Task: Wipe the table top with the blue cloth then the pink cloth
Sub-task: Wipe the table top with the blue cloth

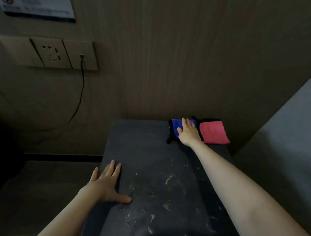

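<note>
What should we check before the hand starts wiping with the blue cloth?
1. Right hand on the blue cloth, the first cloth to use: ok, it lies flat on top.
2. Cloth actually gripped: not ok, the fingers look spread, not closed.
3. Pink cloth out of the way: cannot tell; it lies right beside the blue one, and a black edge between them may touch both.
4. Left hand steadying: ok, it rests flat on the left edge of the table top.
5. Dirt to wipe found: ok, pale smears cover the near part.
6. Wiping path free: ok, nothing else on the top.
</note>
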